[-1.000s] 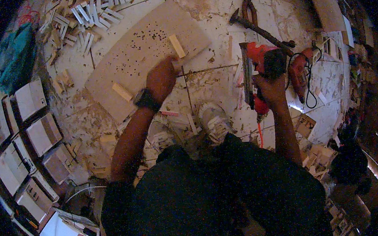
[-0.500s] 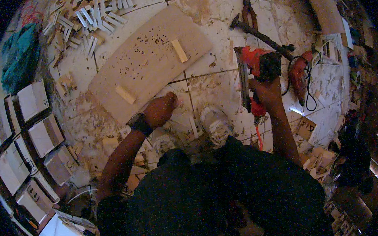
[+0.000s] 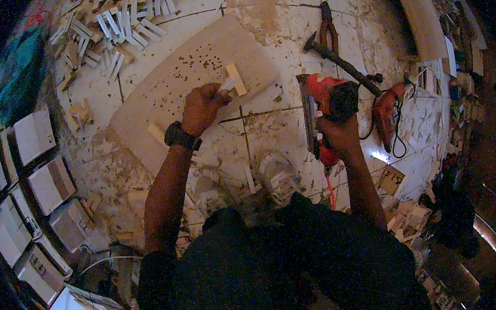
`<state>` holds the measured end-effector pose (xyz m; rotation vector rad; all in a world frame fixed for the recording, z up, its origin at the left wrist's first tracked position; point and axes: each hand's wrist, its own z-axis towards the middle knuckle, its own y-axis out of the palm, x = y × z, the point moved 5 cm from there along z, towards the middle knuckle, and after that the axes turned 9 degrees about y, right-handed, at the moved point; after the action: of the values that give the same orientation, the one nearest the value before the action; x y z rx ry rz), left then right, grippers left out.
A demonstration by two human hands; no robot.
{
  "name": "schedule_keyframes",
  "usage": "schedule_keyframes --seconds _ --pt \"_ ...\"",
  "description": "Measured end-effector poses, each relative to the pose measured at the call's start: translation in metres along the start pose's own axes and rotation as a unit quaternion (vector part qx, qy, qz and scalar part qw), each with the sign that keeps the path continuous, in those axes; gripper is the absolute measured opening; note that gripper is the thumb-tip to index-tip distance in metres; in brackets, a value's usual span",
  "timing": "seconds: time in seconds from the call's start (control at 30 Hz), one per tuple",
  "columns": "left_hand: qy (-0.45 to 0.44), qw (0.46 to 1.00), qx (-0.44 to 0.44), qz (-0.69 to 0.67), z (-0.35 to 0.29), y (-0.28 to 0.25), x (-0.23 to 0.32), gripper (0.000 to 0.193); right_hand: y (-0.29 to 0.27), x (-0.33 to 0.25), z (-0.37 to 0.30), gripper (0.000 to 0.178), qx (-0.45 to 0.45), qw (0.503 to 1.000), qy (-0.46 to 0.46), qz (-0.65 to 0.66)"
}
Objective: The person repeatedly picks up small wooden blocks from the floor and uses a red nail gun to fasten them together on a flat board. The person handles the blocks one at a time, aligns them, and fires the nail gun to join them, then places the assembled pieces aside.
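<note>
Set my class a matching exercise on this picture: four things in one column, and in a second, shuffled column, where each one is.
Things
1. Red-and-black handheld power tool
2. Crumpled green cloth
3. Flat brown rectangular board
4. Dark long-handled hammer

Places
A. Beneath the left hand, with dark specks on its surface
B. On the floor, next to the dark metal pliers
C. Gripped by the right hand
D. Near the upper left edge of the view

Right pairs: 1-C, 2-D, 3-A, 4-B
</note>
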<state>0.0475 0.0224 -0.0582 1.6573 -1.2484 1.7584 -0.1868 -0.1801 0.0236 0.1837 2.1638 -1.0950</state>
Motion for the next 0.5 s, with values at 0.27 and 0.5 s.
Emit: schedule_keyframes --seconds 0.27,0.5 --pt "-0.041 0.992 -0.067 0.101 0.025 -0.005 -0.015 0.023 0.015 -0.070 -0.005 0.029 -0.029 0.984 -0.170 -0.039" --pt "-0.127 0.989 -0.006 -0.076 0.016 -0.002 -0.016 0.020 0.052 -0.066 -0.021 0.037 -0.173 0.982 0.068 0.040"
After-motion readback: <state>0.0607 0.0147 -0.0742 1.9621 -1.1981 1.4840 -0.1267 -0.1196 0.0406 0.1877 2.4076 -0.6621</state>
